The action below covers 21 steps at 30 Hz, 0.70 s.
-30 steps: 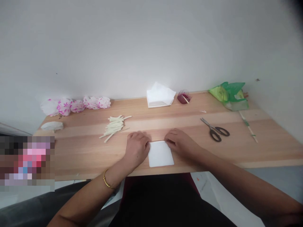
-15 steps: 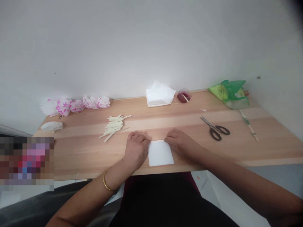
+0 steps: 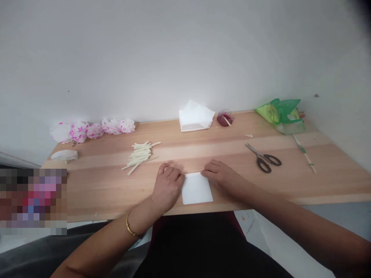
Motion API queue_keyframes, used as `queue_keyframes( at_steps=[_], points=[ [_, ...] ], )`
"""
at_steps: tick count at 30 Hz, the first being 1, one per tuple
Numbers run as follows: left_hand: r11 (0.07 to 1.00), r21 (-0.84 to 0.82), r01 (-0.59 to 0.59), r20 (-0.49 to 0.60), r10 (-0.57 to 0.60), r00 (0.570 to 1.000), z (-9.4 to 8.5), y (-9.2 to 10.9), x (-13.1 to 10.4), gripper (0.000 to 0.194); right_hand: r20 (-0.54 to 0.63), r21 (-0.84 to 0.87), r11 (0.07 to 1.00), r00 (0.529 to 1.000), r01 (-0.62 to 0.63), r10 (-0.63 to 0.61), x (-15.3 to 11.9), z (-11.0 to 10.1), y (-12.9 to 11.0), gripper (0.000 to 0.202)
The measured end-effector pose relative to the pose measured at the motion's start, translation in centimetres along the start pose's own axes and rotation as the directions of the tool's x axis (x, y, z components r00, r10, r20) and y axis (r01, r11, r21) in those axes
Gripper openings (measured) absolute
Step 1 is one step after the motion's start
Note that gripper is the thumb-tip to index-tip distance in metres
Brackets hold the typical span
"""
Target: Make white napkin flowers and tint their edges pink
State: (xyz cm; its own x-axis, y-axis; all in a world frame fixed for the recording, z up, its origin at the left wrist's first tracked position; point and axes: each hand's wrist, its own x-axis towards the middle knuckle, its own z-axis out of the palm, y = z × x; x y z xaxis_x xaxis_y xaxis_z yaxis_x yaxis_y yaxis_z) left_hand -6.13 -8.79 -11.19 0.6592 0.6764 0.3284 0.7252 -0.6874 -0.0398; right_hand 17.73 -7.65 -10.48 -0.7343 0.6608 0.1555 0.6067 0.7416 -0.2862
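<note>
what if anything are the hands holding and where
The white sheet, by its far edge: left hand at the left corner, right hand at the right.

White paper sheet lying flat on tabletop near front edge, far edge showing narrow fold.

We wear: gold bangle (slim, rounded band), above left hand | lap: black garment | both edges: dark red cloth

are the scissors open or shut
Slightly open: the tips of the scissors show a narrow gap and the two handle loops stand apart on the table.
</note>
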Motion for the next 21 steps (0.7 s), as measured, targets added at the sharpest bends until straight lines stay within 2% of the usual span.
queue_keyframes(
  at_steps=[8, 13, 17, 21],
  points=[
    [0.999, 0.021, -0.025, 0.057, 0.024, 0.998, -0.9, 0.3, -0.3, 0.019, -0.01, -0.025, 0.999, 1.0, 0.025, -0.025, -0.2, 0.1, -0.1, 0.018],
    [1.0, -0.01, 0.022, 0.078, -0.022, 0.997, -0.8, 0.4, -0.9, 0.019, -0.03, -0.016, 0.999, 0.999, 0.032, -0.033, -0.3, 0.1, -0.1, 0.021],
    [0.996, -0.066, 0.059, 0.035, -0.057, 0.998, -0.5, 0.3, -1.1, 0.02, -0.019, -0.018, 0.999, 0.999, 0.026, -0.027, -0.3, 0.1, -0.2, 0.021],
    [0.983, -0.105, 0.153, 0.034, -0.15, 0.988, -0.6, -0.4, -1.5, 0.019, -0.006, -0.014, 1.0, 1.0, 0.009, -0.009, -0.3, 0.1, -0.2, 0.02]
  ],
)
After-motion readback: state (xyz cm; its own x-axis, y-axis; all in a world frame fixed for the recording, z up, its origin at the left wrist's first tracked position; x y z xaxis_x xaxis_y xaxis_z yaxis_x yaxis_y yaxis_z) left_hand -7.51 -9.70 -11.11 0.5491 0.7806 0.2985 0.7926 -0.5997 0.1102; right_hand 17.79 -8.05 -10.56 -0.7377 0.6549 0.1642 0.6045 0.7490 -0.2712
